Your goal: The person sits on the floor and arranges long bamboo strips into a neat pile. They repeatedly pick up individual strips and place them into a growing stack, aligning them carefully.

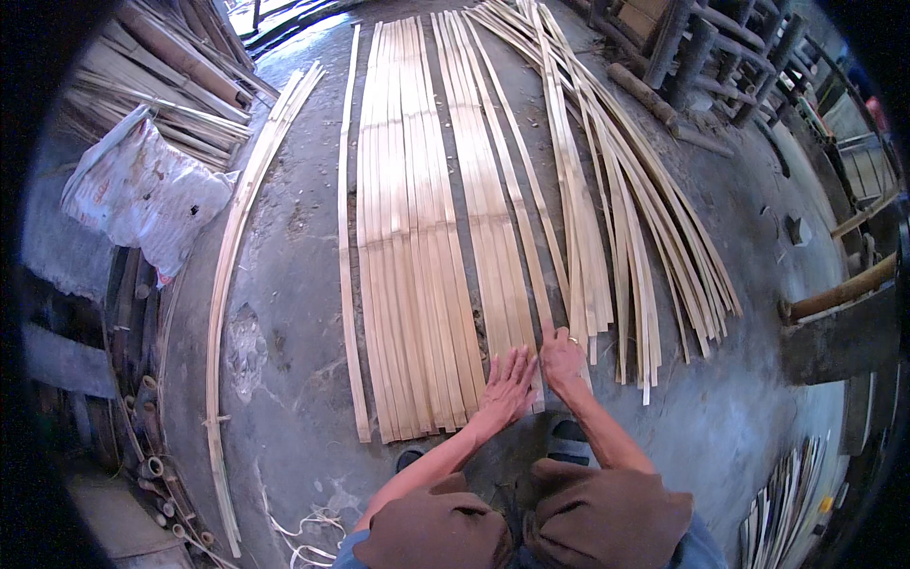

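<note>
Long pale bamboo strips lie lengthwise on the floor before me. A wide group (408,284) rests edge to edge, with a narrower group (485,204) to its right across a thin gap. My left hand (510,387) is spread flat over the near ends of the narrower group, fingers stretched out. Just right of it, my right hand (563,360) is closed, with thumb and forefinger at the near end of a single bamboo strip (533,270). Its fingers partly hide that end. Another lone strip (347,237) lies left of the wide group.
A loose fanned pile of strips (664,223) lies to the right. A thin bundle (227,275) curves along the left, near a white sack (142,190) and stacked bamboo. Wooden frames (730,57) stand at the far right, and more thin strips (782,503) at the near right.
</note>
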`<state>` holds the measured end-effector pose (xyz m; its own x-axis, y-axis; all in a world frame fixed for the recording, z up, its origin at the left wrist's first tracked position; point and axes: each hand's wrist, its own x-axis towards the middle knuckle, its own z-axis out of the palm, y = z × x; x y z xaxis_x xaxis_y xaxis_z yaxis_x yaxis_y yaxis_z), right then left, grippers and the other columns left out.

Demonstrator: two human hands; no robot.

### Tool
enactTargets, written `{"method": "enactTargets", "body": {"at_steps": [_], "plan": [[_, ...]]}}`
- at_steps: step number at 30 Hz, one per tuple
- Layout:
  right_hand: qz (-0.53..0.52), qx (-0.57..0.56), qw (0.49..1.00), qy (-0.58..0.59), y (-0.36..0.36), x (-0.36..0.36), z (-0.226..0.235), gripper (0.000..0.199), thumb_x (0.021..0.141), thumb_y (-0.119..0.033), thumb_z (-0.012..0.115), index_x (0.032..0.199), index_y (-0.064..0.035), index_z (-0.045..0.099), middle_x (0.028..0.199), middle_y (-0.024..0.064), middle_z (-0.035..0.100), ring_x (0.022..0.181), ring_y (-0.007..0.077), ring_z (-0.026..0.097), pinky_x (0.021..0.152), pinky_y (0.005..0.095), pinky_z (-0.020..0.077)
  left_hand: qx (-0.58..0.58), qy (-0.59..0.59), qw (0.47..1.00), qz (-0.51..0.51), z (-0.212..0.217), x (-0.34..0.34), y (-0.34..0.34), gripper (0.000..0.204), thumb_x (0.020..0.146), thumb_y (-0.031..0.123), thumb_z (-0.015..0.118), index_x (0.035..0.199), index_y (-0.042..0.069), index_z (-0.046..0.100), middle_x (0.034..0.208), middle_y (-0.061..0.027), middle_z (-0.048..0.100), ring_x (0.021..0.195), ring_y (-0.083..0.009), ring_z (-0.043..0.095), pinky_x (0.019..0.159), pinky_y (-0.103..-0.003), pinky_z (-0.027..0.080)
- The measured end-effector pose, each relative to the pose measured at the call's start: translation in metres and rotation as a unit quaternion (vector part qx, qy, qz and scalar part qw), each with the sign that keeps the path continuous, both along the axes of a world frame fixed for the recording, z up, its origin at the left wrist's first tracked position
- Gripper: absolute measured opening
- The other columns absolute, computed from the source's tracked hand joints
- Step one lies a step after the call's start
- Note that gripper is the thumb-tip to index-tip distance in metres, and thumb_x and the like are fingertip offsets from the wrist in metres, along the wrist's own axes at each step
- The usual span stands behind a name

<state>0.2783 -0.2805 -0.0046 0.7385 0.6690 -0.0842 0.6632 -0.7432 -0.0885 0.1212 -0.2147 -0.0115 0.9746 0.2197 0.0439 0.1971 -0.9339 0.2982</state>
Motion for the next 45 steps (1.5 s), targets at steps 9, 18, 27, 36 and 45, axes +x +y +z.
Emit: {"method": "enactTargets", "body": {"at_steps": [9,18,27,36,45], "plan": [[-0.122,0.375,0.880,0.266,0.010,-0.003,0.049,0.058,0.091,-0.017,0.064,0.142,0.0007,0.046,0.085,0.0072,0.062,0.069,0.0189,0.058,0.068,0.0305,0.0504,0.000,-0.005,1.000,0.004,-0.003,-0.004,0.001,0.077,0.094,0.043,0.054,0.156,0.010,0.024,0.164,-0.0127,0.013,0.153,-0.0310,0.006,0.121,-0.054,0.004],[-0.089,0.388,0.908,0.130,-0.055,0.066,0.070,0.047,0.098,-0.019,0.060,0.142,-0.0061,0.051,0.106,0.0175,0.069,0.090,0.0207,0.063,0.084,0.0309,0.0498,-0.011,0.010,1.000,0.011,-0.004,-0.003,0.001,0.076,0.095,0.044,0.053,0.156,0.011,0.024,0.164,-0.0119,0.014,0.152,-0.0294,0.008,0.121,-0.053,0.005],[-0.104,0.232,0.965,-0.066,-0.094,0.086,0.050,0.036,0.097,-0.025,0.057,0.130,-0.0098,0.057,0.102,0.0167,0.062,0.099,0.0398,0.059,0.083,0.0497,0.0483,-0.022,0.001,1.000,0.018,0.006,-0.003,0.002,0.074,0.095,0.043,0.053,0.155,0.010,0.027,0.163,-0.0129,0.018,0.152,-0.0305,0.012,0.121,-0.053,0.006],[-0.092,0.235,0.966,0.060,-0.119,-0.034,0.017,0.030,0.091,-0.024,0.065,0.111,-0.0034,0.056,0.100,0.0195,0.060,0.096,0.0399,0.059,0.079,0.0493,0.0483,-0.039,0.002,0.999,0.007,0.016,-0.002,0.004,0.073,0.095,0.043,0.054,0.154,0.009,0.028,0.162,-0.0139,0.018,0.151,-0.0322,0.011,0.121,-0.055,0.005],[-0.131,0.308,0.897,0.288,-0.091,-0.069,0.042,0.031,0.092,-0.021,0.064,0.113,-0.0001,0.055,0.094,0.0201,0.066,0.084,0.0356,0.065,0.077,0.0420,0.0521,-0.042,-0.001,0.999,0.006,0.013,-0.003,0.004,0.072,0.096,0.043,0.053,0.155,0.009,0.027,0.163,-0.0142,0.016,0.152,-0.0332,0.009,0.120,-0.056,0.004]]}}
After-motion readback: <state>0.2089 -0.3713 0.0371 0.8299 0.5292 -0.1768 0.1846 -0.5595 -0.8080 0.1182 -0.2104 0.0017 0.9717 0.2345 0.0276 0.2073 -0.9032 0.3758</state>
